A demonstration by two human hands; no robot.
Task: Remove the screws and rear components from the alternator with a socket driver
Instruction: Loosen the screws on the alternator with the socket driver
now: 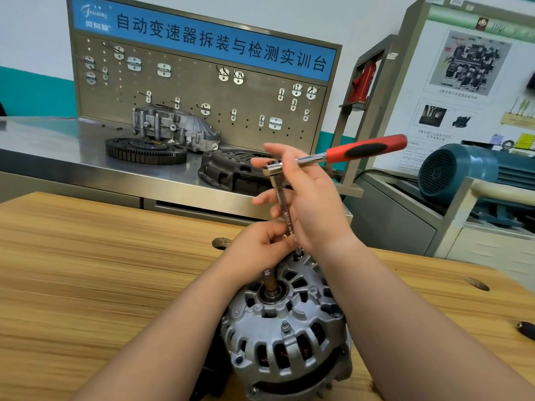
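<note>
The two bare arms come in from the bottom edge, and between them sits the alternator. It is grey metal with dark slots, and it rests on the wooden table, close to the near edge. Its lower part is cut off by the bottom of the picture, and the arms cover both of its sides. A short brown shaft sticks up from its middle.

The left hand is at the far side of the alternator. Its fingers are curled and pinch the low end of the socket driver. The right hand is higher up. Its fingers wrap around the top of the thin silver bar, just under the tool's head. The red and black handle sticks out to the right, above that hand.

The tip of the tool goes down to the far rim of the alternator. The hands hide that spot, so the screw cannot be seen.

A small dark thing lies on the table at the right edge, half cut off, so it is hard to tell what it is.

Behind the table is a metal bench with a toothed ring, a grey metal case and a dark round plate that is partly hidden by the right hand. A pegboard with hooks stands at the back. A blue motor is on the right.
</note>
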